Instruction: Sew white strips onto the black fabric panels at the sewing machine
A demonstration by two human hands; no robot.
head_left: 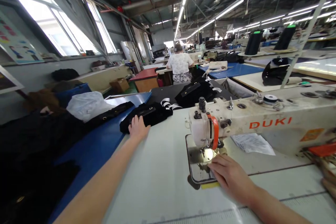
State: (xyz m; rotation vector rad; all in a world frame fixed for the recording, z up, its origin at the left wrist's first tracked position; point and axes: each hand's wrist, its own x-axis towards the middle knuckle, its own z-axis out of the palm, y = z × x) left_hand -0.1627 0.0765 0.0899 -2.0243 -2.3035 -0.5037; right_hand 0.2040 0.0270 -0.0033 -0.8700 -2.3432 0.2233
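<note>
My left hand reaches far across the pale worktable and rests on the near edge of a black fabric piece, its fingers curled onto the cloth. My right hand lies on the metal needle plate of the cream DUKI sewing machine, fingers bent together beside the lit needle area; whether anything small is under them is hidden.
More black fabric is piled beyond the machine. A blue table with dark cloth and a white plastic bag lies left. A paper sheet sits under the machine arm. Another person sits farther back.
</note>
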